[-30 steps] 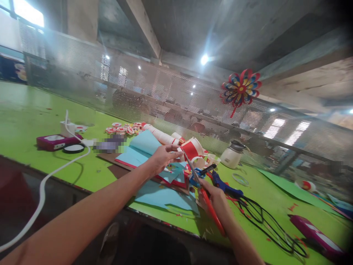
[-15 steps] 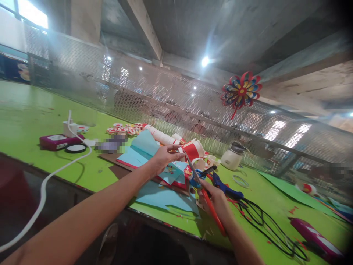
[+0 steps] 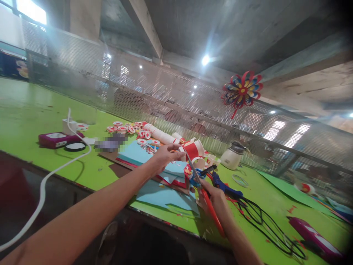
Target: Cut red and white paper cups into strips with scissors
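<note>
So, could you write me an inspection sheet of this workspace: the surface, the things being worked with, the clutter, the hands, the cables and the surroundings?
Surface: green tabletop, with small scraps scattered on it.
Job's things: red-handled scissors; light blue paper sheets, stacked; red-and-white cup just beyond.
Clutter: heaped red-and-white discs, blue glue gun, lidded jug, purple box at left.
Hands: right hand grips the scissors; left hand is near the blade tips, and whether it pinches anything is too small to tell.
Cables: white cable crosses the front edge at left; black cable lies in loose loops at right.
Surroundings: perforated screen behind the tabletop, flower-shaped decoration, bright ceiling light.
</note>
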`<state>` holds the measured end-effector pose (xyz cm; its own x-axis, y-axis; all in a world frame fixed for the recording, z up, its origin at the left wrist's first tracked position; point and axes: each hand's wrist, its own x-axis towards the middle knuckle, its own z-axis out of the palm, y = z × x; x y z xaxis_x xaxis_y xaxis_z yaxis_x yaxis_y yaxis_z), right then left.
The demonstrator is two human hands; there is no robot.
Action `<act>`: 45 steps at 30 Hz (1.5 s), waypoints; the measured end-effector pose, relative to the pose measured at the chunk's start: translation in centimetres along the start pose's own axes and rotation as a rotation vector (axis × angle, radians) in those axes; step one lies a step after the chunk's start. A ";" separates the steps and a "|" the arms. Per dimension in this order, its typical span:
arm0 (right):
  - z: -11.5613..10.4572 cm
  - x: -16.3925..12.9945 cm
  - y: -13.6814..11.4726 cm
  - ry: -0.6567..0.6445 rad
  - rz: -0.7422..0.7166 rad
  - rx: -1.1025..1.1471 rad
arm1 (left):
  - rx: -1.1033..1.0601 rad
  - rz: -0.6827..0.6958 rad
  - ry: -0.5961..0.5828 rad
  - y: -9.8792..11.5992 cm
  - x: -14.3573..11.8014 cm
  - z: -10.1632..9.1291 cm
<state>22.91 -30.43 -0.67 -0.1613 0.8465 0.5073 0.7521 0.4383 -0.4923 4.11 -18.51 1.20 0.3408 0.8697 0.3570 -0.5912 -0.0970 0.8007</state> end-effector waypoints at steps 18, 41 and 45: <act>0.3 0.4 1.3 -0.062 -0.044 -0.053 | -0.023 -0.160 -0.159 1.0 -0.2 -0.9; 0.2 0.3 1.3 -0.075 -0.039 -0.124 | -0.081 -0.156 -0.095 0.7 0.1 -1.0; 0.4 0.3 2.0 -0.083 -0.040 -0.128 | -0.078 -0.162 -0.105 0.7 0.1 -1.1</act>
<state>24.10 -29.20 -1.74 -0.2409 0.8535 0.4620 0.8182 0.4346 -0.3763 2.94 -17.98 1.29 0.5074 0.8156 0.2782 -0.5760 0.0808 0.8135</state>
